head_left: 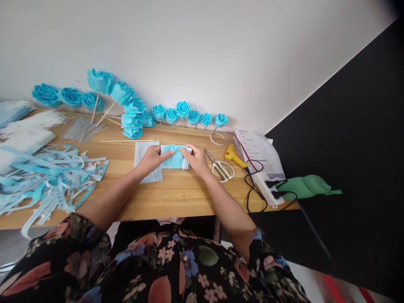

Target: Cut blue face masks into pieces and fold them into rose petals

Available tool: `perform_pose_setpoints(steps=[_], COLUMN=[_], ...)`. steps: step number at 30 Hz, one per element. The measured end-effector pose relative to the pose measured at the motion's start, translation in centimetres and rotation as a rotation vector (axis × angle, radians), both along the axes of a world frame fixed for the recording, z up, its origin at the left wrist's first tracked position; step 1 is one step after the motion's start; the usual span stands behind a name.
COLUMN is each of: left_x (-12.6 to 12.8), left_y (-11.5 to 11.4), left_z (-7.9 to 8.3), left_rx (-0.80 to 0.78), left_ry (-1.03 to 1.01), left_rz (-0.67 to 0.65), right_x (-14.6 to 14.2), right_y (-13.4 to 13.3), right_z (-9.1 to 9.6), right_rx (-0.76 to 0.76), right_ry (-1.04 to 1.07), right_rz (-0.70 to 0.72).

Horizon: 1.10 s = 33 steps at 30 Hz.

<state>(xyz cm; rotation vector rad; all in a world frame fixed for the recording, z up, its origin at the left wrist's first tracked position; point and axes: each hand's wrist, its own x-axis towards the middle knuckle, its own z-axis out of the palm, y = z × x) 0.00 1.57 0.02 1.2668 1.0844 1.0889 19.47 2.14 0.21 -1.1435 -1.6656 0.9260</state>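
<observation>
Though thin, lt-blue creased fabric [177, 162] tight in L hand [153, 158] & R hand [198, 159] grip, over wood tbl [183, 195].

"Where does the strip heap [59, 181] end?"
"The left edge cuts it off."
"Can you read the printed sheet [257, 149]?"
"Its text is too small."
"What does the blue piece [174, 163] hide?"
"Some fingers of the left hand [152, 159] and right hand [198, 160]."
"Anything else?"
"2 black plugs [277, 195] cover part of the power strip [264, 190]."

Soft light across the wall [195, 50], faint shadows, blurred lower-right corner
</observation>
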Motion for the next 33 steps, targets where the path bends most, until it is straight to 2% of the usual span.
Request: perform_pose_setpoints(steps=[7,17,33], left_x=[-0.40,-0.28,-0.25], left_y=[0.78,0.38,0.35], left_z=[-0.70,-0.11,0.21], left_rx=[0.145,0.137,0.089], left_ry=[-0.045,-0.063,-0.127], left_rz=[0.098,0.177,0.182], right_x=[-0.06,-0.05,0.06], right_y=[-0.15,-0.03,-0.01], right_z=[0.31,0.25,0.35], right_rx=[0.012,0.043,0.032], right_ry=[-0.009,-0.043,-0.020], right_rz=[-0.013,-0.043,-0.064])
